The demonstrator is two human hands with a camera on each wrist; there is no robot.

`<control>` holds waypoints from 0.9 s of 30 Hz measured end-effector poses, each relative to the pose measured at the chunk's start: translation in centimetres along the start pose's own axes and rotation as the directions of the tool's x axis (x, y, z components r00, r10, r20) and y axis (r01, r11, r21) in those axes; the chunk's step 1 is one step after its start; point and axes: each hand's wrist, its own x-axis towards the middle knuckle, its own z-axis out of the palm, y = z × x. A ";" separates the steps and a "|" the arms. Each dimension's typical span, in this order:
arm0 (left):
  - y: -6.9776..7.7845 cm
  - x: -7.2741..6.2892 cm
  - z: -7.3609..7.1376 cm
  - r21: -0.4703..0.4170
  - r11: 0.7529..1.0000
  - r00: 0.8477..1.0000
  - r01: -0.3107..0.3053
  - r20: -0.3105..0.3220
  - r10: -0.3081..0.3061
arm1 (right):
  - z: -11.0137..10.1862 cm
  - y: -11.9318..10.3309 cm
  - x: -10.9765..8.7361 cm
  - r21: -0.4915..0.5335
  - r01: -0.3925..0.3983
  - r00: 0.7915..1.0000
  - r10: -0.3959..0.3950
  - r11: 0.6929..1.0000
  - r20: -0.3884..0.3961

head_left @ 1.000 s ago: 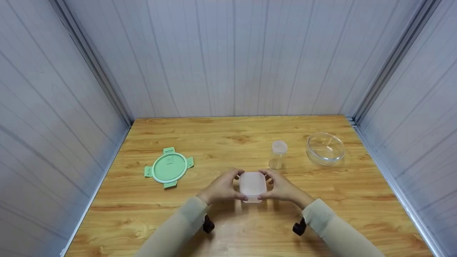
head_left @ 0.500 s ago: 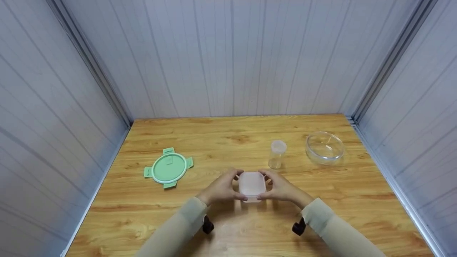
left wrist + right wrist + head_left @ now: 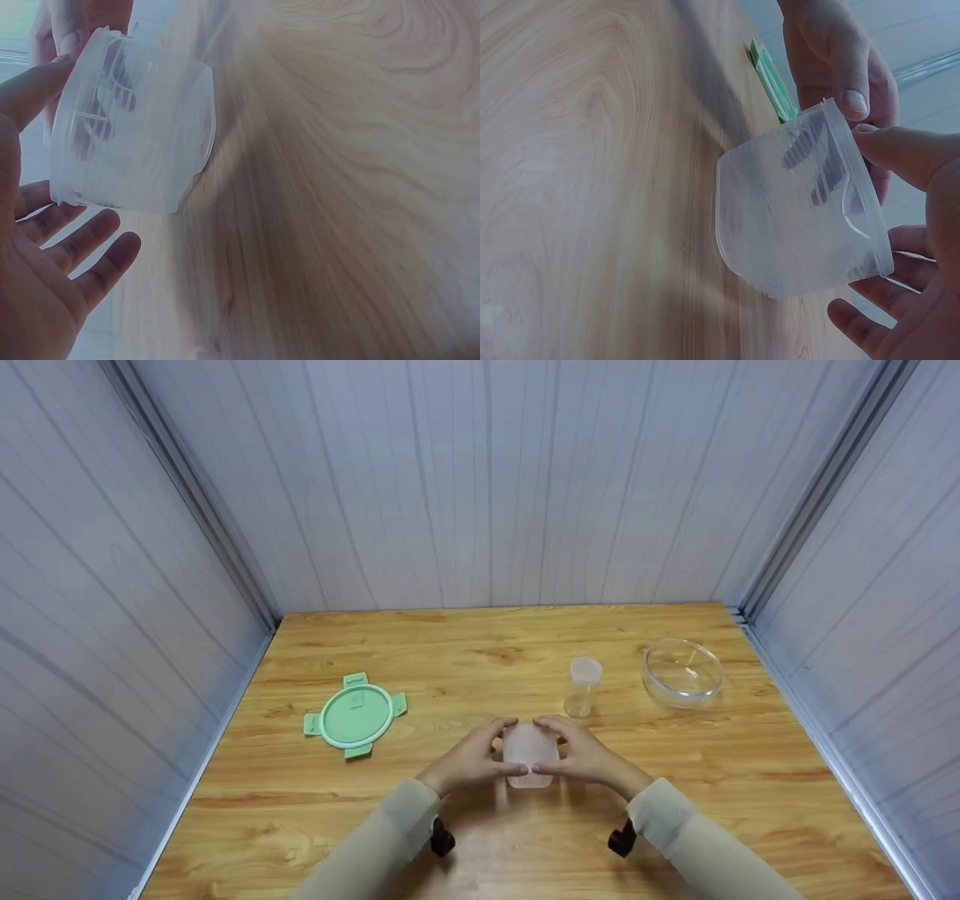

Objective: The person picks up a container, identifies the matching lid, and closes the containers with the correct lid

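A translucent plastic food container [image 3: 529,781], square with rounded corners, stands upright on the wooden table with its lid [image 3: 529,744] on top. My left hand [image 3: 471,754] holds it from the left, thumb on the near edge of the lid and index finger at the far edge. Mirroring it, my right hand [image 3: 589,754] holds the right side; the two thumb tips nearly meet. Through the clear wall of the container [image 3: 787,217] in the right wrist view, fingers show faintly. The remaining fingers of the left hand [image 3: 52,255] are loosely spread beside the container.
A green round lid [image 3: 356,715] with side flaps lies on the left of the table [image 3: 450,660]. Behind my right hand stands a clear jar [image 3: 582,687] with a whitish top. A round glass bowl [image 3: 682,673] sits at the right. Pale panels wall three sides.
Both hands have shifted inward over the lid. The thumbs and index fingers moved from its sides and corners toward the middle of its near and far edges. The container stays in place.
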 end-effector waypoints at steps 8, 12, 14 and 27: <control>0.0 0.0 0.2 -0.073 0.997 1.000 0.027 -0.005 -0.027 | -0.2 -0.5 0.0 0.021 -0.086 0.996 0.085 0.996 0.026; 0.0 0.0 0.3 -0.083 0.995 0.998 0.055 -0.001 -0.055 | -0.1 -0.6 -0.1 0.023 -0.125 0.992 0.124 0.992 0.033; 0.0 0.0 0.3 -0.082 0.995 0.998 0.063 0.002 -0.063 | -0.2 -0.6 -0.1 0.022 -0.132 0.991 0.132 0.991 0.036; 0.2 0.0 0.0 -0.069 0.994 0.996 0.086 0.031 -0.084 | -0.3 -0.3 -0.2 -0.024 -0.079 0.995 0.081 0.997 0.052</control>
